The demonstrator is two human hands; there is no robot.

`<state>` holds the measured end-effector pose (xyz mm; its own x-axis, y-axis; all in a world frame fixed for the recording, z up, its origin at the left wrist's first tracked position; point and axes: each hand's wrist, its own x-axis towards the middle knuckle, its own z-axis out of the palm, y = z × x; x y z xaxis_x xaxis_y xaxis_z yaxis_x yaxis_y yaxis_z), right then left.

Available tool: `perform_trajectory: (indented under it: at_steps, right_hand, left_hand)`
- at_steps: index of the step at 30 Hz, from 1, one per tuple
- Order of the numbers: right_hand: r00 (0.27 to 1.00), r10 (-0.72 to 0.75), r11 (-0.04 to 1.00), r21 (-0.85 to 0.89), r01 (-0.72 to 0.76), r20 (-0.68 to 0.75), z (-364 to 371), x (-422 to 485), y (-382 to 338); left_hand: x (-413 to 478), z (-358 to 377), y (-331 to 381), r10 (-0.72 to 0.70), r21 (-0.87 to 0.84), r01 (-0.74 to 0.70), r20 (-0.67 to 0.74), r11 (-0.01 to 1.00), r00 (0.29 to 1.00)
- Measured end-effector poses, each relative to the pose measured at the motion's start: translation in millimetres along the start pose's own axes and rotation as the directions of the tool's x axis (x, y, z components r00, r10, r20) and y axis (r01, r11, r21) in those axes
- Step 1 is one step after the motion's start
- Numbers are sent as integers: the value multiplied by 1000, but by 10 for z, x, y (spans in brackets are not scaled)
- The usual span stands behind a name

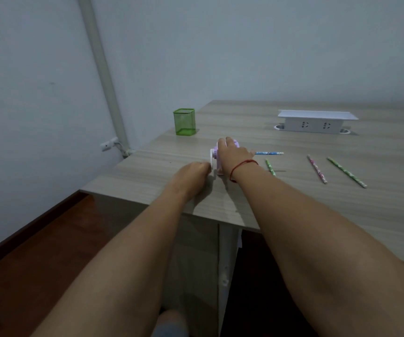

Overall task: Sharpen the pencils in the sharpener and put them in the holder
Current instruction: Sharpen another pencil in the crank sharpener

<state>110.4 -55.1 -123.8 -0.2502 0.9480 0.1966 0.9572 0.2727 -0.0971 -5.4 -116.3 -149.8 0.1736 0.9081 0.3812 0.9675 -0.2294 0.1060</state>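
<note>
A small lilac sharpener (233, 143) with a white crank (212, 158) stands near the table's left part. My right hand (232, 155) lies over its top and holds it down. My left hand (192, 172) is closed at the crank on the sharpener's left side. A blue pencil (269, 153) sticks out of the sharpener to the right. Three more pencils lie to the right: a short-looking green one (270, 167), partly behind my wrist, a pink one (317, 169) and a long green one (347, 172). The green mesh holder (184, 121) stands at the far left, with nothing showing above its rim.
A white socket box (315, 121) with a raised lid sits at the back of the wooden table (293, 203). The table's left edge runs close to my left hand, with a red-brown floor (38, 251) below. A wall pipe (103, 69) and a wall outlet (108, 144) are at left.
</note>
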Motion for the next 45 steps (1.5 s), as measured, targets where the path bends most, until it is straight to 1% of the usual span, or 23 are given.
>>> perform_trajectory:
  at_steps: [5,9,12,16,19,22,24,28,31,35,38,40,43,45]
  right_hand:
    - [999,-20,999,31,21,-38,14,-20,31]
    - [996,-70,997,18,71,-56,12,-66,63]
    - [993,-90,996,15,91,-77,68,-43,65]
    - [993,-89,996,11,90,-79,84,-13,80]
    - [994,-80,997,12,81,-72,78,-18,84]
    - [998,-21,1000,6,21,-55,23,-8,24]
    - [999,2,1000,-18,-3,-33,-12,12,-16]
    - [998,-6,999,-53,3,-57,-20,-15,-6]
    - [998,-30,998,-64,26,-58,24,-14,17]
    - [992,-81,994,-80,73,-97,54,14,59]
    - [995,-73,995,-78,67,-66,22,32,53]
    - [997,-69,995,-71,66,-43,11,53,39]
    - [995,-81,995,-69,76,-60,22,58,47]
    - [993,-94,995,-25,92,-74,24,41,75]
  left_hand:
    - [121,-54,3,-75,-10,77,148,997,986]
    - [230,-27,-65,-87,-24,94,195,995,977]
    - [328,-13,-89,-80,35,74,223,997,971]
    - [527,-20,-166,-27,145,2,171,989,985]
    - [692,-115,-226,40,213,-53,67,976,997]
    - [762,-334,-241,137,193,-126,-48,973,989]
    - [684,-432,-240,196,176,-178,-93,968,976]
    - [392,-410,-175,190,126,-172,-150,977,970]
    - [268,-390,-101,153,95,-139,-156,986,976]
    - [231,-410,-52,145,98,-132,-145,986,979]
    - [178,-387,-72,176,82,-166,-142,983,974]
    - [104,-291,-77,178,76,-170,-108,983,978]
    - [28,-151,-40,122,49,-119,-55,992,991]
    - [40,-121,-36,110,39,-109,-37,993,993]
